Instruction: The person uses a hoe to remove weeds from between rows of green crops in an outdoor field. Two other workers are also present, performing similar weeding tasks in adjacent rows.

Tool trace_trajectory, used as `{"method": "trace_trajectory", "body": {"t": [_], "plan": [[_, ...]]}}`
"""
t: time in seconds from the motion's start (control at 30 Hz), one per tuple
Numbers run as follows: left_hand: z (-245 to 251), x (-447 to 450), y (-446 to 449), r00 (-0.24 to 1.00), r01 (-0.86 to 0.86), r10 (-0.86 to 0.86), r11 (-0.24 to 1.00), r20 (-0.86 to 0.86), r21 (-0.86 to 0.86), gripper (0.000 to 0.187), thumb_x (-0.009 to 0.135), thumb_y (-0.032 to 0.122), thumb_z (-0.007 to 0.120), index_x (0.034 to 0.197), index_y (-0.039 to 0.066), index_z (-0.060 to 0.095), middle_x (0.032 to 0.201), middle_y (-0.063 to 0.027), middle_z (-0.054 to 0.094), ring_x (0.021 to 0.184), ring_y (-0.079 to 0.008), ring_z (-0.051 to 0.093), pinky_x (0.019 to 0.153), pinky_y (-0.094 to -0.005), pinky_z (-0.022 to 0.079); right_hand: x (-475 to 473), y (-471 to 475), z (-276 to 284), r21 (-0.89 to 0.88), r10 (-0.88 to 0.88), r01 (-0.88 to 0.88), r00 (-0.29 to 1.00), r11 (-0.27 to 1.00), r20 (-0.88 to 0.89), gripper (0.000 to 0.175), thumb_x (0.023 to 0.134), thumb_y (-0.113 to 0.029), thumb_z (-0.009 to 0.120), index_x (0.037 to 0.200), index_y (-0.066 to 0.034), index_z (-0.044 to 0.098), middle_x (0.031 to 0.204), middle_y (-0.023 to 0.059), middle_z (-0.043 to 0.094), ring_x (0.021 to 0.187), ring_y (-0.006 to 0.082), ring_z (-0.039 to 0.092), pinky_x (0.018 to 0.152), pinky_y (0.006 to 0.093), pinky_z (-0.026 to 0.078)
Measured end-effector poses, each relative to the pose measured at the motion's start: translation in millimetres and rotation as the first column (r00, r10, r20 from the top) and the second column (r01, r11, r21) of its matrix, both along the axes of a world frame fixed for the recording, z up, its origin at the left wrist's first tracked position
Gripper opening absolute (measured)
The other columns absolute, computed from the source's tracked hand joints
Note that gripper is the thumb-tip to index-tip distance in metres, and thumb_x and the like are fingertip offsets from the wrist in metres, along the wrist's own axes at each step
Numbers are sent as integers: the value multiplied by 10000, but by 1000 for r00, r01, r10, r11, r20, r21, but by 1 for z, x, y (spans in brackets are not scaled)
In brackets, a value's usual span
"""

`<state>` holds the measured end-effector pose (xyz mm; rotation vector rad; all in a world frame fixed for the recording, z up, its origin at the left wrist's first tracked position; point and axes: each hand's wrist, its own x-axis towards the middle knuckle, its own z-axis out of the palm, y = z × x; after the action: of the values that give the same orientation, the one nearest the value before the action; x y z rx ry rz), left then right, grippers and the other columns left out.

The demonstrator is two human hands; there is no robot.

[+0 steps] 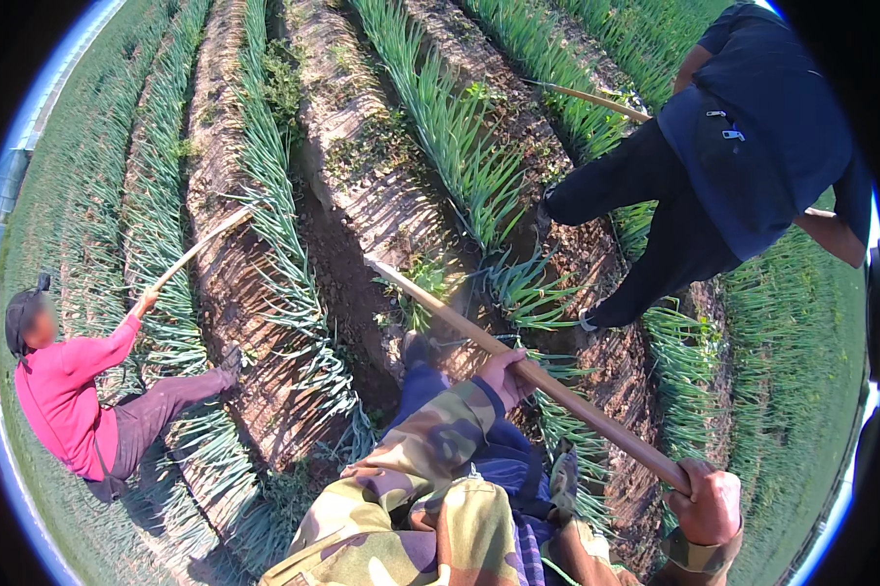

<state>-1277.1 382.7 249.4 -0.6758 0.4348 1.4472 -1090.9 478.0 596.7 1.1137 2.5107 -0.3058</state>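
A long wooden handle (pixel 586 412) of a hand tool runs slantwise across the view, from the lower right up to the soil near the centre. My left hand (pixel 507 379) is wrapped around its middle. At the handle's near end, my right hand (pixel 706 502) is closed on it. The far end, with a pale tip, is at a leafy green weed (pixel 427 282) on the soil ridge; the tool's head cannot be made out. Green onion plants (pixel 531 289) stand in a row just right of that spot. Camouflage sleeves cover both my arms.
On the left, a person in a pink top (pixel 81 395) holds a long-handled tool (pixel 202 245). At the upper right, a person in dark clothes (pixel 748 154) bends over with another wooden-handled tool (pixel 594 99). Rows of green onions (pixel 264 146) alternate with soil ridges and shaded furrows.
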Motion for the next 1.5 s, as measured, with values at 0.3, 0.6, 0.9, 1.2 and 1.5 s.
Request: {"method": "trace_trajectory", "body": {"t": [0.3,0.6,0.9,1.2,1.5], "plan": [[13,-55,22,986,-129,124,991,-109,-45,103,862,149,565,877,67,505,761,-119,616,759,-303,638,672,-416,543,-31,-14,-17,9,-28,31,984,999,-179,362,594,-77,747,929,-21,619,768,167,620,656,333,613,601,381,492],[33,-75,1,981,-33,18,997,-191,-74,161,865,211,588,843,62,532,721,-82,588,707,-253,617,673,-409,526,-113,-32,-109,-112,104,-235,742,965,-662,134,698,-62,678,818,-44,621,862,93,614,630,274,625,541,349,520],[78,-80,-37,853,190,-179,981,-489,-28,328,901,395,543,950,74,587,802,-89,642,665,-205,640,568,-324,526,-130,-37,-97,-68,161,-306,662,950,-732,160,716,-113,696,845,-64,616,856,80,615,626,269,625,518,342,514],[59,-70,-55,959,113,-95,992,-269,53,349,904,412,529,976,72,549,852,-95,622,771,-244,627,681,-387,517,-128,-65,-96,-144,157,-413,612,899,-775,266,713,-227,737,868,-59,603,887,108,623,646,279,635,533,361,519],[51,-64,-70,957,48,-18,994,-291,97,371,897,438,529,953,74,571,829,-88,623,773,-251,630,687,-424,520,-129,-78,-98,-240,97,-409,650,880,-753,294,707,-217,746,876,-18,613,873,143,614,716,298,637,606,350,527]]}}
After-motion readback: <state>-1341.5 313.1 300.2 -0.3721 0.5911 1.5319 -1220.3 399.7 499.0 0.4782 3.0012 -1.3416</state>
